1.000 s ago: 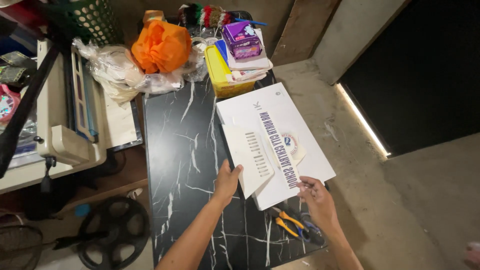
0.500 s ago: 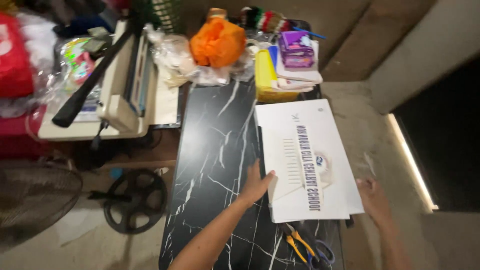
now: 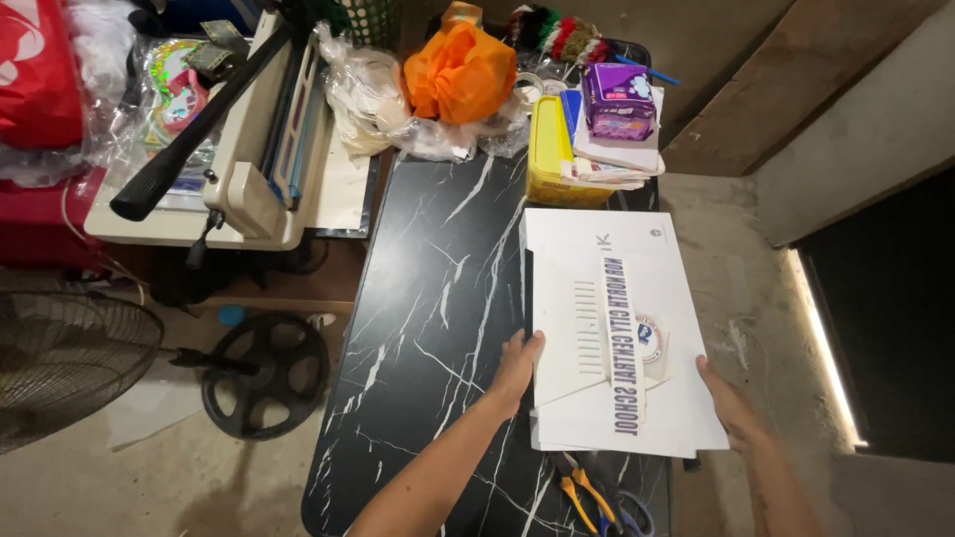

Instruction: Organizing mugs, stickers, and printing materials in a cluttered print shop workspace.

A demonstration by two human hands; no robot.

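Now both hands (image 3: 517, 370) (image 3: 731, 403) flank flat white sheets (image 3: 617, 328) on marbled tabletop (image 3: 438, 298).

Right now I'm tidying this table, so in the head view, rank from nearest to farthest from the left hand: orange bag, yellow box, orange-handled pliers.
1. Orange-handled pliers: just below and right of the left hand, at the table's near edge.
2. Yellow box: up the table, beyond the white sheets.
3. Orange bag: farthest, at the far end, left of the box.

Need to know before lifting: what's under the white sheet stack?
The white sheet stack lies on the black marble table. Orange-handled pliers poke out at its near edge; anything else beneath is covered.
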